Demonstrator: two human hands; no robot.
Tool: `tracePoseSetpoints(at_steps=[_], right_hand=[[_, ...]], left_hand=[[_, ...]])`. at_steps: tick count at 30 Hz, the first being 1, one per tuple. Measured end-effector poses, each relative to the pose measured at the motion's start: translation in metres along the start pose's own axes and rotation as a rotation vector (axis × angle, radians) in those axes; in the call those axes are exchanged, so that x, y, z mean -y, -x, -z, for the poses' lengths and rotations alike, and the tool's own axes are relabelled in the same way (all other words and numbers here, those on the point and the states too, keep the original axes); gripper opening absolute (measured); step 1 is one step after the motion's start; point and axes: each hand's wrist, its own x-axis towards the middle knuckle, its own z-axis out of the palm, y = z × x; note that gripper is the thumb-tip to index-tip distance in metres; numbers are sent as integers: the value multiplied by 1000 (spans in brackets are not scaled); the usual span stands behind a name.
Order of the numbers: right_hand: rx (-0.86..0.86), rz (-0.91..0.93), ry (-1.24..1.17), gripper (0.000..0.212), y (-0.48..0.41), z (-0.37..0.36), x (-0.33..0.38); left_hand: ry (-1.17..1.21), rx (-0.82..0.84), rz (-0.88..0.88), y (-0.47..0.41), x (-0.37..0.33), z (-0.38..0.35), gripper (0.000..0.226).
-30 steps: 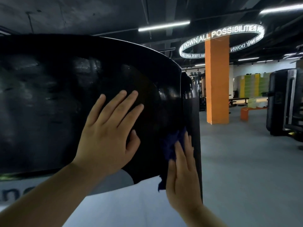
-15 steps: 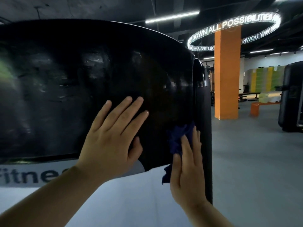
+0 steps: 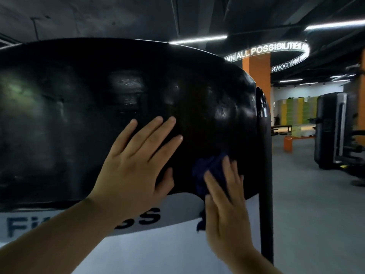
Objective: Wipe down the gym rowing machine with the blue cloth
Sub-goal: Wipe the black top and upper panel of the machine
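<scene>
The rowing machine's big glossy black housing (image 3: pixel 98 115) fills the left and middle of the view, with a white lower panel (image 3: pixel 150 252) bearing dark lettering. My left hand (image 3: pixel 136 169) lies flat on the black surface, fingers spread, holding nothing. My right hand (image 3: pixel 227 206) presses the dark blue cloth (image 3: pixel 209 171) flat against the housing near its right edge. Most of the cloth is hidden under my palm; a corner hangs below by the white panel.
A black upright edge (image 3: pixel 265 175) bounds the housing on the right. Beyond it lies grey gym floor (image 3: pixel 316 224), an orange pillar (image 3: pixel 258 76), an orange bench (image 3: pixel 290 143), another black machine (image 3: pixel 333 131) at far right and a lit ring sign overhead.
The view has shifted so the housing sits higher and wider and more lettering shows. My right hand with the cloth has slid left, away from the right edge. The left hand stays flat.
</scene>
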Motion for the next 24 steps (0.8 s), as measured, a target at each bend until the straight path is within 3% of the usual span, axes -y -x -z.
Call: tracePoseSetpoints(at_steps=[4, 8, 10, 12, 16, 18, 20, 23, 24], right_hand=[[22, 72, 39, 48, -44, 13, -5], [-142, -262, -145, 47, -154, 32, 5], [-214, -345, -195, 45, -171, 32, 14], [-198, -257, -109, 46, -145, 24, 28], [78, 69, 88, 54, -49, 3, 43], [125, 105, 94, 53, -59, 11, 37], [65, -16, 6, 49, -101, 17, 46], [-109, -344, -195, 47, -171, 15, 75], [-115, -343, -182, 47, -178, 8, 89]], left_hand=[[10, 8, -48, 10, 10, 0, 54], [30, 12, -67, 20, 14, -1, 54], [47, 13, -65, 23, 13, -2, 54], [81, 0, -51, 24, 14, -2, 53], [183, -37, -25, 31, 21, 0, 48], [176, -26, -20, 37, 30, 4, 50], [148, -23, 21, 42, 44, 9, 52], [130, -46, 131, 54, 71, 19, 54], [131, -62, 161, 61, 79, 21, 56]])
